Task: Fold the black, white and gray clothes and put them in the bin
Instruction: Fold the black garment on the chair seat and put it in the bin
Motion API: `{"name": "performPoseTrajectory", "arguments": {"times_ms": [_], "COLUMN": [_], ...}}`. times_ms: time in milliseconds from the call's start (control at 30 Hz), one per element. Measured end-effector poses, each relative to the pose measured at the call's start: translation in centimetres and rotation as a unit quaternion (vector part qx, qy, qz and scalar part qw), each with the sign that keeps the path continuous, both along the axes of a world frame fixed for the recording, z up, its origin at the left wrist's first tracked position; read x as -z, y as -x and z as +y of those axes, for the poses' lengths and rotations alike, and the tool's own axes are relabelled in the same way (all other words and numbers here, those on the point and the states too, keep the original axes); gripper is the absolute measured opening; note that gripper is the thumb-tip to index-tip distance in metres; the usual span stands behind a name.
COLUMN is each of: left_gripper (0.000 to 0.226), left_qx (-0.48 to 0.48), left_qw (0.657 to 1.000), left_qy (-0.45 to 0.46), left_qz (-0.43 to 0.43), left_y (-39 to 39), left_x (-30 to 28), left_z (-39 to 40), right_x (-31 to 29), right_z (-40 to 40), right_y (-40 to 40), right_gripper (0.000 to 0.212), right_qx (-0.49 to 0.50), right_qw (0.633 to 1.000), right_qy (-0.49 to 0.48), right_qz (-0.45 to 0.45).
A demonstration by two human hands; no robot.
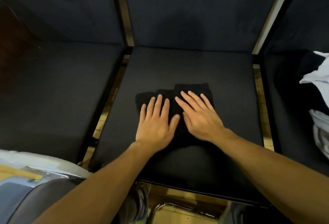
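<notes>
Both hands flat, fingers spread: left hand (156, 124) and right hand (197, 116) side by side, palms down, pressing on a folded black garment (192, 90) lying mid-seat on the middle chair cushion (231, 99). Nothing pinched or gripped. Off to the right, on the neighbouring seat, a white garment (318, 75) and a gray one (320, 131), partly cut off by the frame edge. Lower left, a whitish bin rim (35, 159), blurry.

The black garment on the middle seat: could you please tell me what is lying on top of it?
Both hands lie flat on the black garment: the left hand and the right hand. They cover its near part.
</notes>
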State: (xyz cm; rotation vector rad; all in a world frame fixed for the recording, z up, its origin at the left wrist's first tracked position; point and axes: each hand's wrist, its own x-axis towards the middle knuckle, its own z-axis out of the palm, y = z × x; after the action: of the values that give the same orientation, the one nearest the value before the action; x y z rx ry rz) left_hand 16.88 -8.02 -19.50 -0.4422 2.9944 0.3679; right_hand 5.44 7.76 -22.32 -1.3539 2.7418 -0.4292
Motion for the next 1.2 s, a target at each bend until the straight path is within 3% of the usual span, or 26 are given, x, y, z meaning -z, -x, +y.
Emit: {"name": "performPoseTrajectory", "arguments": {"times_ms": [167,333,400,467,533,600,700,800,867,967,1000,1067,1200], "left_gripper": [0.103,0.128,0.123,0.105,0.089,0.081,0.073,0.063,0.065,0.081,0.08,0.07,0.057], "left_qx": [0.024,-0.045,-0.086,-0.143,-0.209,-0.234,-0.185,-0.215,-0.244,-0.303,-0.305,-0.277,-0.171], "left_qw": [0.996,0.981,0.976,0.979,0.965,0.936,0.945,0.934,0.911,0.816,0.789,0.767,0.795], "left_qy": [0.048,0.044,0.023,-0.042,-0.144,-0.254,-0.248,-0.28,-0.331,-0.491,-0.533,-0.578,-0.582], "left_qz": [-0.071,-0.183,-0.197,-0.137,-0.069,-0.066,-0.101,-0.061,-0.046,-0.035,-0.034,-0.015,0.017], "left_y": [-0.8,-0.8,-1.3,-1.7,-1.6,-1.4,-1.2,-0.8,-1.0,-2.4,-2.8,-3.9,-6.5], "left_x": [1.7,-0.6,-2.1,-3.4,-3.7,-3.4,-3.2,-3.3,-3.4,-4.8,-5.3,-7.1,-10.5], "left_z": [-2.8,-7.4,-8.5,-8.2,-7.2,-5.5,-2.6,-1.9,-2.3,-3.1,-3.0,-2.7,-2.0], "right_x": [0.7,-0.3,-1.3,-2.8,-4.3,-5.1,-5.6,-6.0,-6.5,-8.4,-8.7,-10.2,-15.4], "right_z": [1.1,3.6,4.8,5.6,5.3,4.1,1.9,1.2,1.8,3.6,4.2,5.0,6.0], "right_y": [1.7,3.4,3.4,2.8,2.1,1.1,0.2,0.0,0.0,-1.0,-1.4,-2.1,-3.1], "right_gripper": [0.064,0.068,0.075,0.079,0.077,0.076,0.077,0.06,0.046,0.045,0.047,0.049,0.054], "right_qx": [0.013,0.095,0.145,0.189,0.184,0.165,0.164,0.179,0.2,0.235,0.241,0.241,0.218], "right_qw": [0.997,0.985,0.976,0.972,0.969,0.958,0.937,0.901,0.875,0.822,0.805,0.789,0.777], "right_qy": [-0.081,-0.132,-0.135,-0.085,-0.044,-0.033,-0.045,-0.002,0.037,0.104,0.12,0.151,0.216], "right_qz": [-0.01,-0.05,-0.088,-0.108,-0.157,-0.233,-0.304,-0.396,-0.439,-0.509,-0.529,-0.544,-0.55]}}
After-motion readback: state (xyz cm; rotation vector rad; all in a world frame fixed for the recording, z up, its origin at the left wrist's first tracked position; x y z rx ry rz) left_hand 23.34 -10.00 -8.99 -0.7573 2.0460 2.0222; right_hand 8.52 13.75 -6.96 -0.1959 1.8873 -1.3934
